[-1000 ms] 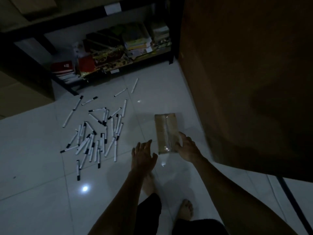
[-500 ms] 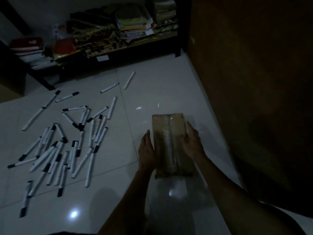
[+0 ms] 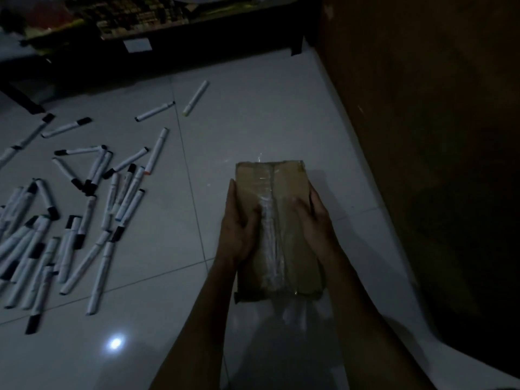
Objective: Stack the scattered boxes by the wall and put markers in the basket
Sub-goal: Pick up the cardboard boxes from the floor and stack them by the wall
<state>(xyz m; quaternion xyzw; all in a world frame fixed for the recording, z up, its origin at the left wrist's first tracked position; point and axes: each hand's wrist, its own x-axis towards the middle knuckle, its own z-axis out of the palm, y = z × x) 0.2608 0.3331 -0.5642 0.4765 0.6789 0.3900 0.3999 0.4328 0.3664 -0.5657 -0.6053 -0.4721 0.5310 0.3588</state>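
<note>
Holding centre stage is the cardboard box point(image 3: 281, 229), a flat brown parcel with a strip of shiny clear tape down its top, low over the pale tiled floor point(image 3: 253, 108) and just beside the dark brown wall point(image 3: 422, 136) on the right. Whether its underside touches the tiles or is slightly lifted cannot be told in this dim light. Each grip is clamped on it: the left hand point(image 3: 239, 232) wraps the left long edge with its thumb on top near the tape, and the right hand point(image 3: 312, 220) wraps the right long edge, thumb likewise on the lid. Both forearms reach forward and down from the bottom of the view, roughly parallel, wrists straight.

Judging by the scene, the task looks barely begun. Only this one box is visible, and no stack shows against the wall. The markers point(image 3: 70, 220), white-bodied with dark caps, lie scattered across the tiles well to the left of the box, a few strays further up near a low dark shelf point(image 3: 168, 29) full of clutter. No basket is in view, so all marker work seems left to do.
</note>
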